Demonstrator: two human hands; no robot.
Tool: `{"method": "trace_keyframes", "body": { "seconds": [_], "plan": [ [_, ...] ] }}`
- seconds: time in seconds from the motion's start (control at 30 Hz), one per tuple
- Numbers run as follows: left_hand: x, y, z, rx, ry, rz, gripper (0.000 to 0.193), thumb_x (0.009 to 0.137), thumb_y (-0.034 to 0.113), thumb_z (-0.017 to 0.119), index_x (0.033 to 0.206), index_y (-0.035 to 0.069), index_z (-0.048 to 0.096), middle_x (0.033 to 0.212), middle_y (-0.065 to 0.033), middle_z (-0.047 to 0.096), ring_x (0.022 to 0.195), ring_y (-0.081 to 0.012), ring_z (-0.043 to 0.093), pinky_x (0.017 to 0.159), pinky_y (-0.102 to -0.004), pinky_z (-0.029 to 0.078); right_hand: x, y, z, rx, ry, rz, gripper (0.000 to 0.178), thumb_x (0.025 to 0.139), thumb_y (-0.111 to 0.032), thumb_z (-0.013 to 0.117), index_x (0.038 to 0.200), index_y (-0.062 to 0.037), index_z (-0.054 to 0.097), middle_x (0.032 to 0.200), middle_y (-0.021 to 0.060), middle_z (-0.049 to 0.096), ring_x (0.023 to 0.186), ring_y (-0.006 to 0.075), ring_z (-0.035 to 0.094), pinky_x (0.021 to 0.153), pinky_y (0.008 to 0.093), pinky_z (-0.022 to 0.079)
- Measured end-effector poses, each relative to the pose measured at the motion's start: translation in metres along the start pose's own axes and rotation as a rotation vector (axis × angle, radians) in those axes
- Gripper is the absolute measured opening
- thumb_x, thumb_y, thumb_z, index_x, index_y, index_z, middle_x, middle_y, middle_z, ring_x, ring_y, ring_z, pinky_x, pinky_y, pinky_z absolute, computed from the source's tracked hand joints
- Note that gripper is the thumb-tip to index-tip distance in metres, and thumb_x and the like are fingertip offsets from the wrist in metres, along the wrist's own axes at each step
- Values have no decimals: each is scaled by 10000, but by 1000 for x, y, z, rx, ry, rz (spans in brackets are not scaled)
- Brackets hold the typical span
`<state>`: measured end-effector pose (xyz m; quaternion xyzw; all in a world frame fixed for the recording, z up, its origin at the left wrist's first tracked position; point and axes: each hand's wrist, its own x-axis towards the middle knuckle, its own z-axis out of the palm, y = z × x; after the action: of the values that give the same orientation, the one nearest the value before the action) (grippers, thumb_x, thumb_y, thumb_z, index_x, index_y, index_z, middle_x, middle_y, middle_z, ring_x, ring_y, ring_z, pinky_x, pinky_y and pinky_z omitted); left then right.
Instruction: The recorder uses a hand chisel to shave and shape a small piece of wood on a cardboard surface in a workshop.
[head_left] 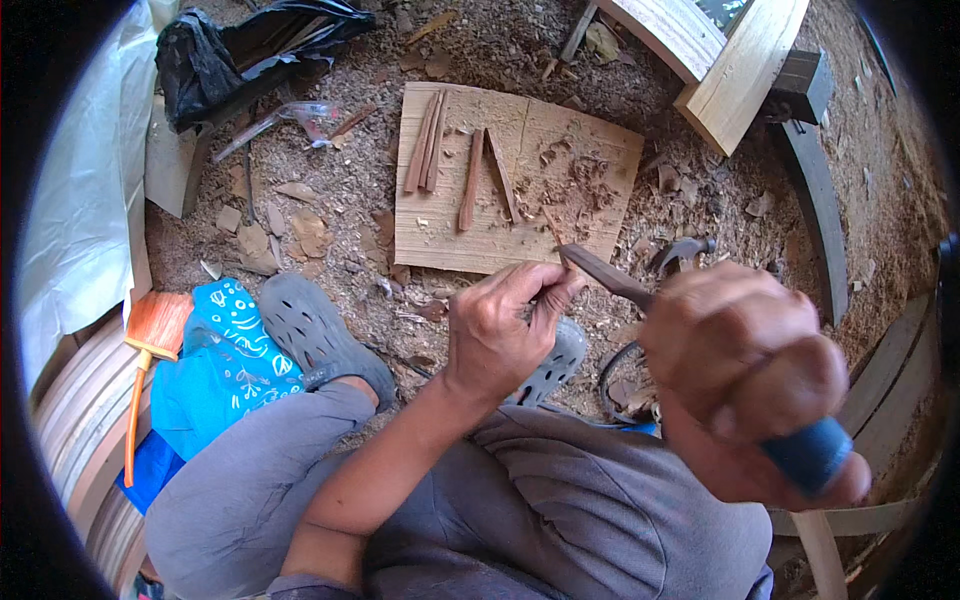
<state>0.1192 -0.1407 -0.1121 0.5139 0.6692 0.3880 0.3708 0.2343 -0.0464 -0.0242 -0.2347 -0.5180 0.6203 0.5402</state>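
Before me, my left hand [505, 325] pinches a thin wooden stick [554, 229] between thumb and fingers; most of the stick is hidden. My right hand [745, 365] is wrapped round the blue handle [808, 456] of a knife. Its dark blade [608, 274] points left, with the tip at my left thumb and the stick. Beyond my hands lies a flat wooden board [520, 250] strewn with curled shavings [590, 190]. Several narrow reddish-brown wood strips [470, 182] rest on its left half.
A claw hammer [684, 250] lies right of the board. Planks [745, 70] stand at the far right, and a black plastic bag [195, 65] at the far left. An orange brush [157, 325] and a blue cloth [225, 365] sit beside my left leg. Sawdust and wood chips cover the ground.
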Motion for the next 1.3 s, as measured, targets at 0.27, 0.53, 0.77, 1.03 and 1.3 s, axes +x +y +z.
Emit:
{"method": "trace_keyframes", "body": {
  "seconds": [0.27, 0.53, 0.77, 1.03, 1.3],
  "plan": [
    [2, 1, 3, -11, 28, 29, 157, 872, 121, 835, 913, 13, 729, 752, -133, 725, 614, -215, 710, 558, -323, 531, -3, 4, -8, 16, -28, -66, 519, 1037, -582, 475, 786, -136, 564, 546, -12, 502, 381, 115, 433, 342, 282, 332],
    [4, 4, 1, -34, 6, 10, 106, 893, 95, 785, 929, 28, 710, 818, -134, 731, 687, -303, 728, 572, -371, 545, -9, 0, -9, 110, 17, -76, 792, 989, -764, 403, 713, -34, 535, 602, 121, 553, 412, 199, 495, 402, 331, 426],
    [4, 3, 6, -55, -2, -3, 128, 870, 96, 820, 902, 20, 723, 782, -130, 737, 667, -233, 741, 581, -333, 553, -5, 26, -13, -69, -25, -77, 558, 1014, -637, 483, 773, -137, 547, 555, -11, 502, 387, 111, 427, 359, 272, 335],
    [1, 1, 3, -45, 18, -13, 105, 869, 79, 810, 883, 18, 725, 774, -147, 735, 681, -250, 753, 583, -344, 565, -7, -1, -12, 32, -48, -144, 596, 1024, -648, 438, 783, -115, 555, 559, 26, 509, 394, 121, 440, 351, 287, 347],
    [3, -1, 6, -45, -15, 13, 116, 897, 122, 787, 921, 45, 704, 829, -119, 734, 716, -296, 733, 599, -379, 563, -4, 14, -17, 83, -78, -184, 670, 1023, -698, 402, 750, -98, 518, 551, 36, 469, 388, 123, 413, 346, 295, 309]
  ]
}}
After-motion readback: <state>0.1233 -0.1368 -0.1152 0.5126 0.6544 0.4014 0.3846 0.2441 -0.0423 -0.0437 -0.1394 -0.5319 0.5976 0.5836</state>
